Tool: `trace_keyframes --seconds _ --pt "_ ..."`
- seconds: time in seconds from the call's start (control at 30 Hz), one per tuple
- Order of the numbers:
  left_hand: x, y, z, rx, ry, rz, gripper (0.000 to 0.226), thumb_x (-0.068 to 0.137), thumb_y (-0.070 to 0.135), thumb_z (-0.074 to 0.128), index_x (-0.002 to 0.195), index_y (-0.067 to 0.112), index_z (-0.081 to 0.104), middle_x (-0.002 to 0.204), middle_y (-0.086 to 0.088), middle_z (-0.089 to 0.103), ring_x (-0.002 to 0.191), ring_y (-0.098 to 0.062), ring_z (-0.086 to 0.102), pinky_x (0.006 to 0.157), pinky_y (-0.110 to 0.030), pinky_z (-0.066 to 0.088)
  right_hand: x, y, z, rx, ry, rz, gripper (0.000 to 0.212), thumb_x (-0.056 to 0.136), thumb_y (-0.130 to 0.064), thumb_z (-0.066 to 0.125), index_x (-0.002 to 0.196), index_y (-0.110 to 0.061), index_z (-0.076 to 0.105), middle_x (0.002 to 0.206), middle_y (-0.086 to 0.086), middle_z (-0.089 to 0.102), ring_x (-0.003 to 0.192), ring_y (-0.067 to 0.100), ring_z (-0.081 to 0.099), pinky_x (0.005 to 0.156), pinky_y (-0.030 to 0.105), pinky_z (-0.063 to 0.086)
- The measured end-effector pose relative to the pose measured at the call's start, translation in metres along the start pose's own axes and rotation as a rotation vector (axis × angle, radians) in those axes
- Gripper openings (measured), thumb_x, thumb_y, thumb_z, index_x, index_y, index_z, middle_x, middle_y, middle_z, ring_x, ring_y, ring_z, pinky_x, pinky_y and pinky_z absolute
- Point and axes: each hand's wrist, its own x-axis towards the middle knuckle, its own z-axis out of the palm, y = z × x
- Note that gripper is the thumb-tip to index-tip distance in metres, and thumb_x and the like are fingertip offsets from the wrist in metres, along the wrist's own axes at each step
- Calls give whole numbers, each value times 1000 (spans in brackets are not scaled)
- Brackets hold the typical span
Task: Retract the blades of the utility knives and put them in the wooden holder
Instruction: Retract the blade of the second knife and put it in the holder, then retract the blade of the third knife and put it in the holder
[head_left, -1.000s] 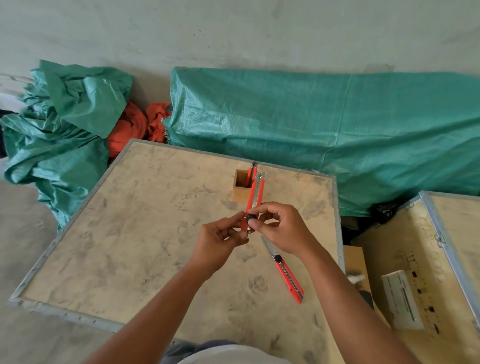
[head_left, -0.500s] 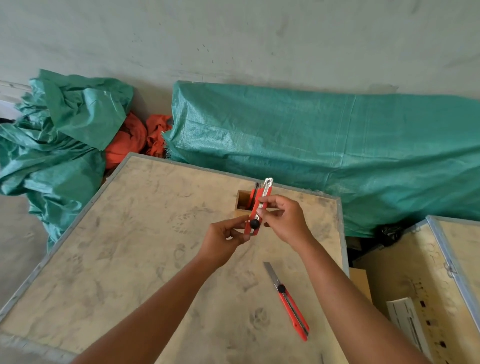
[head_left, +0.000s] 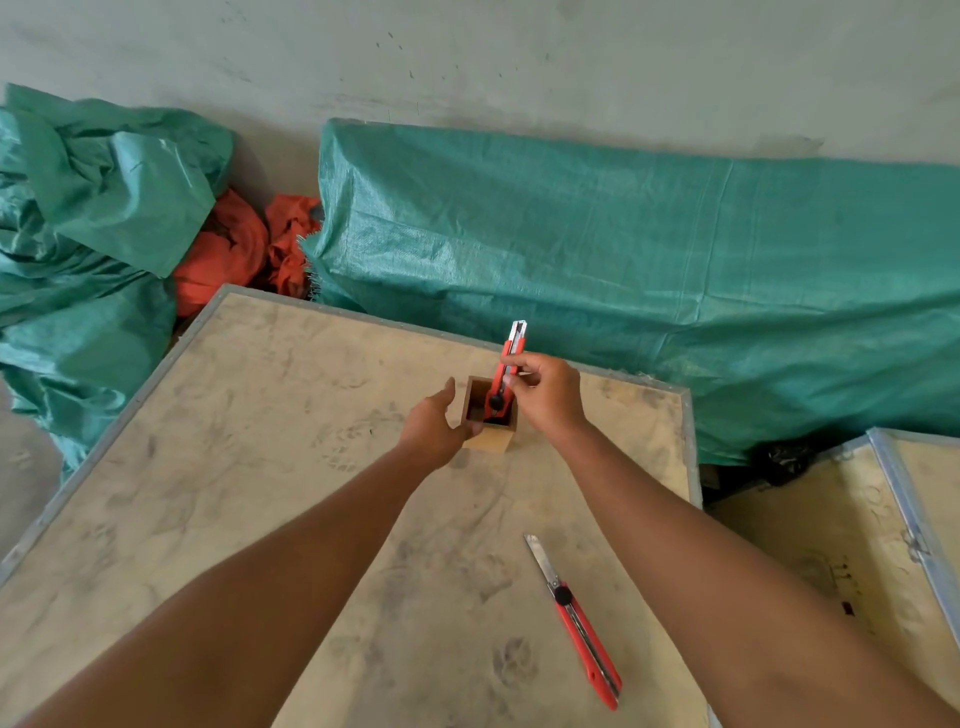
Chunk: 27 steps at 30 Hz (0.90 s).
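Observation:
A small square wooden holder (head_left: 491, 439) stands near the far right of the plywood crate top (head_left: 234, 467). My right hand (head_left: 548, 397) grips a red utility knife (head_left: 511, 353) upright, its lower end with the black knob inside the holder's opening. My left hand (head_left: 434, 426) rests against the holder's left side, thumb up and fingers around its wall. A second red utility knife (head_left: 576, 623) lies flat on the crate nearer to me, right of centre, with its silver blade extended and pointing away.
Green tarpaulin covers a long bulk (head_left: 649, 270) behind the crate and a heap (head_left: 88, 234) at the left, with orange cloth (head_left: 244, 249) between. A second plywood crate (head_left: 857, 545) with a metal edge sits at the right, across a gap.
Both hands have moved away from me to the holder. The right hand has lowered the knife into the holder, and the left hand has let go of the knife and taken the holder's side.

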Motion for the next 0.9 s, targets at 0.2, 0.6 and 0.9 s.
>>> trace_keyframes --seconds 0.2,0.6,0.9 --pt "17 -13 11 -41 -44 15 65 90 18 70 148 18 43 139 -5 62 124 -21 61 92 -26 47 0 13 28 -54 -21 -14 27 86 -2 75 109 -16 80 111 8 79 98 22 74 95 36 58" --pt "13 -12 12 -100 -39 20 59 91 12 68 146 17 47 137 -2 63 123 -19 61 85 -24 43 -3 14 33 -101 13 -68 25 84 0 75 105 -12 81 103 11 79 90 23 75 91 29 55" --pt "-23 -7 10 -165 20 67 60 87 19 73 143 23 50 134 -4 65 123 -21 62 90 -37 56 -43 21 0 -60 48 -95 27 81 3 77 104 -9 80 101 11 78 82 21 75 83 34 61"
